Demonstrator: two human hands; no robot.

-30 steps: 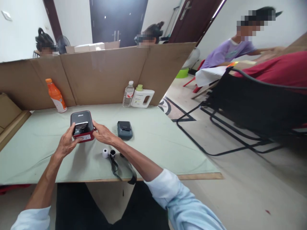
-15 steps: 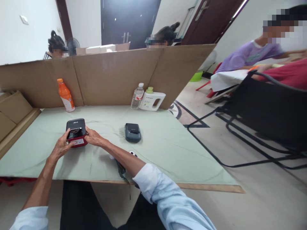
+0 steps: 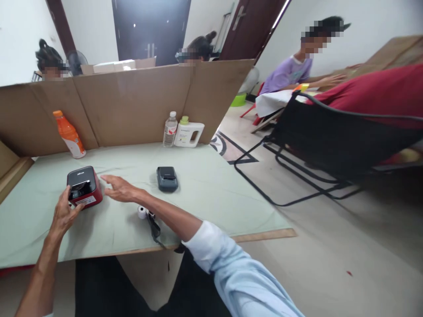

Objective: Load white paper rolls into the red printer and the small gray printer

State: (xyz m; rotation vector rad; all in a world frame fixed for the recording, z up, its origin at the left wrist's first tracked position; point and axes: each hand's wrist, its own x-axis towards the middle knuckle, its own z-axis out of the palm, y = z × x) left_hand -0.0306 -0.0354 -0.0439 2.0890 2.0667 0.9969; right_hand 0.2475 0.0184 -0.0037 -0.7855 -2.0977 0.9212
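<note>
Your left hand (image 3: 63,210) is in contact with the black-and-red device (image 3: 85,187), its fingers at the left edge and its thumb at the front face by the white label; whether that amounts to a firm grasp or a light steadying touch, you cannot be judged on from this angle. Your right hand (image 3: 120,188) is released: its fingers are extended and parted, just beside the device's right side, with a visible gap and nothing held. The device is on the left part of the green-covered table (image 3: 205,193), in front of the orange bottle (image 3: 69,134), and appears to rest on the surface, which would explain why one hand suffices there. Its labelled face is turned toward you, presumably for easy viewing. The smaller dark device (image 3: 167,179) lies near the middle, well apart from both hands; the white roll (image 3: 142,212) and dark strap (image 3: 153,226) lie nearer your edge, close to your right forearm, probably within convenient reach. The clear bottle (image 3: 170,130) and white jug (image 3: 189,133) stand against the cardboard partition (image 3: 142,105), seemingly kept out of your working area. Compared with the earlier frames, your right hand has come off the device, which both hands were holding; measured against the orange bottle, the device sits farther left and closer to you than in the first frame.
</note>
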